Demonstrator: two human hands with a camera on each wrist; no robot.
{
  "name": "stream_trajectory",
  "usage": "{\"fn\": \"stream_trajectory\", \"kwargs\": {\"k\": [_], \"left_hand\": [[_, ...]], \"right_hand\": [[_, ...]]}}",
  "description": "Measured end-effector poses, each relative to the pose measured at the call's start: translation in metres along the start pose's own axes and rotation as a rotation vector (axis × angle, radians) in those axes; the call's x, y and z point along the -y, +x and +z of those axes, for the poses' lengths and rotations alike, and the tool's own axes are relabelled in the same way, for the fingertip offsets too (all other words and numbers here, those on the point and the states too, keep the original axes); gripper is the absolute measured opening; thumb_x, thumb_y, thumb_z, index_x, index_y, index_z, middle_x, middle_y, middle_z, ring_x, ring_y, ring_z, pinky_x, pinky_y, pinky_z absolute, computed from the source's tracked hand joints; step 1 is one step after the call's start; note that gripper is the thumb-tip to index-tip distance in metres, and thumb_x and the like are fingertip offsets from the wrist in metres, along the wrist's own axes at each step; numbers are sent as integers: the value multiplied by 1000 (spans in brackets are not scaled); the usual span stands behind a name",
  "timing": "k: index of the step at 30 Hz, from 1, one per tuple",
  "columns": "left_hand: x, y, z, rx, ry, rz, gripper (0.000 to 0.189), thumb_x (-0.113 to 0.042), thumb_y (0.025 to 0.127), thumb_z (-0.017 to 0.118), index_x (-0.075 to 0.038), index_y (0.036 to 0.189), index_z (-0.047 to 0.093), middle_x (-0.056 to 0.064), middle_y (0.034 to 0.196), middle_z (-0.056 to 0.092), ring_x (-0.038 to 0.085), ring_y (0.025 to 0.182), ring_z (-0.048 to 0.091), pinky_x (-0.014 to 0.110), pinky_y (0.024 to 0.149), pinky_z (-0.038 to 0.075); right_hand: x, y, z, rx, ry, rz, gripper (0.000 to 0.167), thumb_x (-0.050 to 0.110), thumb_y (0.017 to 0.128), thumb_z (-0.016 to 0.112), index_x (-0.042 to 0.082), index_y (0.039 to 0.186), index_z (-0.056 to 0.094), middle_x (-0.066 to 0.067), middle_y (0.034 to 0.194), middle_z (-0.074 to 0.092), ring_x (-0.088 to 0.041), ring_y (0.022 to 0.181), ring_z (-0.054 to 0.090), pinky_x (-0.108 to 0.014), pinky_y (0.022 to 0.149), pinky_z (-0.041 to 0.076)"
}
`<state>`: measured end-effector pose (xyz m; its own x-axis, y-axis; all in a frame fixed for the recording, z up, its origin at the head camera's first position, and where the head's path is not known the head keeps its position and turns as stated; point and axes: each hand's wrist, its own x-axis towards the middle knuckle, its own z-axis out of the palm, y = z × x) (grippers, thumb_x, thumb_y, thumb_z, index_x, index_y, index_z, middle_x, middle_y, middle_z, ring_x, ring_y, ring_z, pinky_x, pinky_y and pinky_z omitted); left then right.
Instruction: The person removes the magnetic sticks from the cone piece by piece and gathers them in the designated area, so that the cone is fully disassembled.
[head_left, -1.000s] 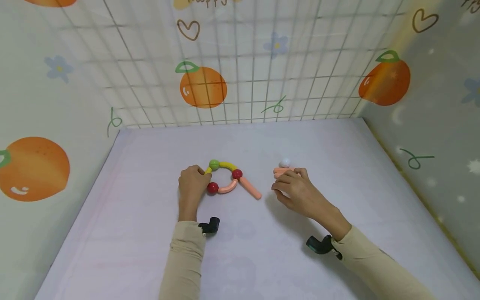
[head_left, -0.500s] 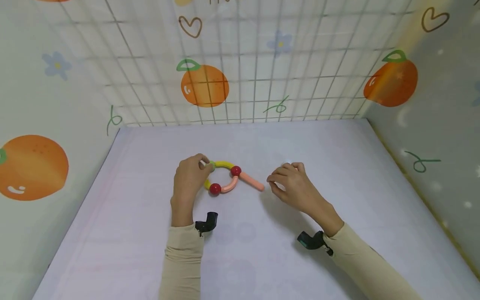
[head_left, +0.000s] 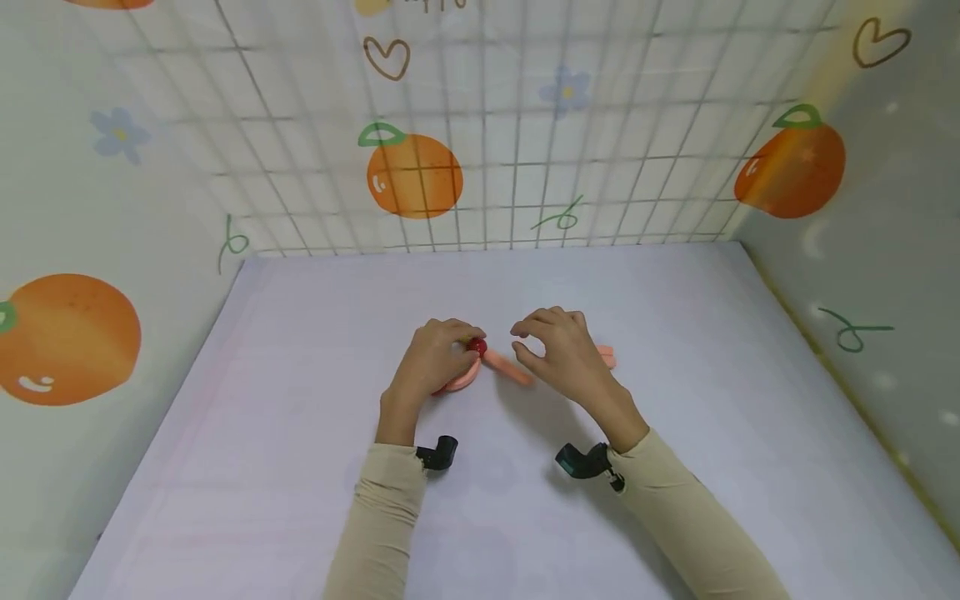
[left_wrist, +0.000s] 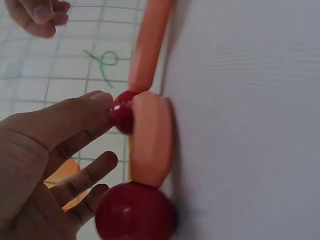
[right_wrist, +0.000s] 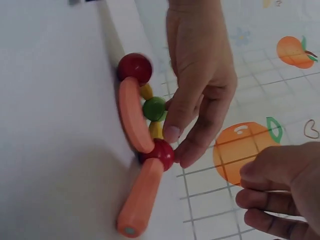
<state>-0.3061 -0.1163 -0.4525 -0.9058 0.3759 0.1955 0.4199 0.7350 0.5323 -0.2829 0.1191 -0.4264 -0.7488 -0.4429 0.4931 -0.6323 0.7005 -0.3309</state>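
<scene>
On the white tabletop lies a ring of toy building sticks and balls. My left hand (head_left: pixel 435 358) pinches the red ball (head_left: pixel 477 347) at the ring's right side between thumb and finger. A straight salmon stick (head_left: pixel 510 367) extends from this ball toward the lower right. In the right wrist view the ring's curved salmon stick (right_wrist: pixel 132 112), a second red ball (right_wrist: pixel 135 69), a green ball (right_wrist: pixel 154 108) and yellow sticks (right_wrist: pixel 156 130) show. My right hand (head_left: pixel 558 350) hovers just right of the straight stick, thumb and fingers parted, holding nothing.
Loose salmon sticks (head_left: pixel 607 357) lie behind my right hand, partly hidden by it. A white wire grid (head_left: pixel 510 179) with a printed orange-pattern cloth stands at the table's back edge. Printed walls rise at both sides.
My left hand has moved right along the ring, from its left side past the green ball to the red ball. My right hand has come left, away from the loose sticks, toward the straight stick.
</scene>
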Motion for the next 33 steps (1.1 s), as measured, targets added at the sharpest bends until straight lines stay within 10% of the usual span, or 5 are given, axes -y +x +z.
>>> {"fn": "stream_trajectory", "kwargs": {"k": [6, 19, 33], "left_hand": [[3, 3, 10, -25, -1, 54, 25, -11, 89, 74, -16, 113, 76, 1, 118, 70, 29, 108, 62, 45, 98, 44], [6, 2, 15, -54, -83, -36, 28, -4, 88, 73, -11, 115, 75, 3, 116, 71, 22, 107, 63, 39, 101, 44], [8, -1, 15, -89, -113, -10, 28, -6, 87, 76, -10, 115, 76, 4, 113, 72, 21, 99, 66, 40, 96, 47]], "right_hand": [[-4, 1, 2, 65, -32, 47, 14, 16, 87, 77, 9, 99, 76, -1, 99, 69, -24, 94, 61, -45, 80, 39], [-6, 10, 23, 297, -117, 109, 24, 28, 89, 76, 11, 106, 77, 0, 103, 70, -25, 98, 61, -44, 82, 40], [-1, 9, 42, 333, -133, 155, 16, 25, 85, 79, 15, 97, 78, 3, 84, 68, -19, 81, 60, -40, 74, 40]]}}
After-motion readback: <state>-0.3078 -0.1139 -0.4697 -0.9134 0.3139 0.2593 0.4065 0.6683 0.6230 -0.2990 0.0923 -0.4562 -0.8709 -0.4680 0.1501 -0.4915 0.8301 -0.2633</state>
